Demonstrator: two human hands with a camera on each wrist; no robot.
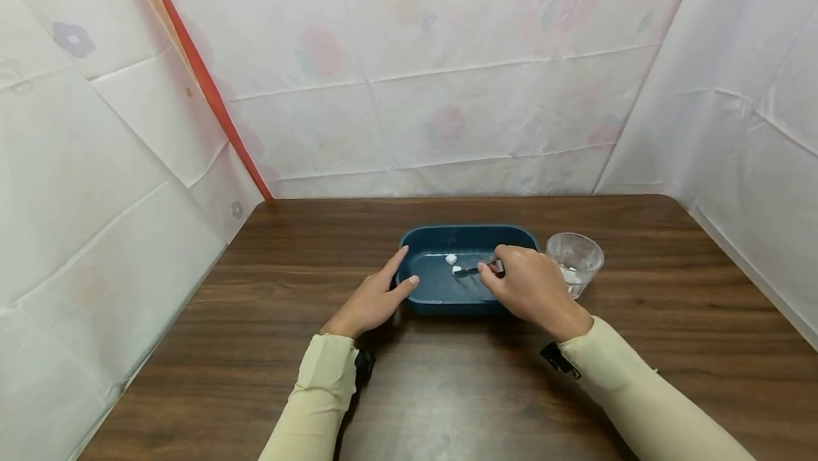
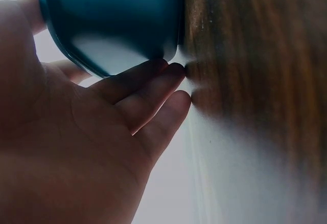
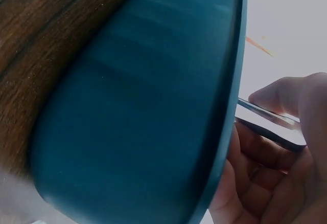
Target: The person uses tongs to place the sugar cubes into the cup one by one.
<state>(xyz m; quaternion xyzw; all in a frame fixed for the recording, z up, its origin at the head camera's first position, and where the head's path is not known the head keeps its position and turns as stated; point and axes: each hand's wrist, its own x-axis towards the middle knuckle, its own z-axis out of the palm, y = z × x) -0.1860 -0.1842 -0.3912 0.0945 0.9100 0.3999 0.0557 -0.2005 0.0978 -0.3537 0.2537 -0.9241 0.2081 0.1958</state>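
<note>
A dark blue plastic basin stands on the table, with a small white cube on its floor. My right hand reaches over the basin's right side and pinches dark tweezers between thumb and fingers. The tweezers' tips are at a second white cube, low in the basin. At the basin's left end is my left hand, its fingers fairly straight. Its thumb and index finger lie over the rim, while the other fingers rest along the outer wall, near the tabletop.
Just right of the basin stands a clear glass with white pieces at the bottom, partly behind my right hand. The brown wooden table is bordered by white printed sheeting at the back and sides.
</note>
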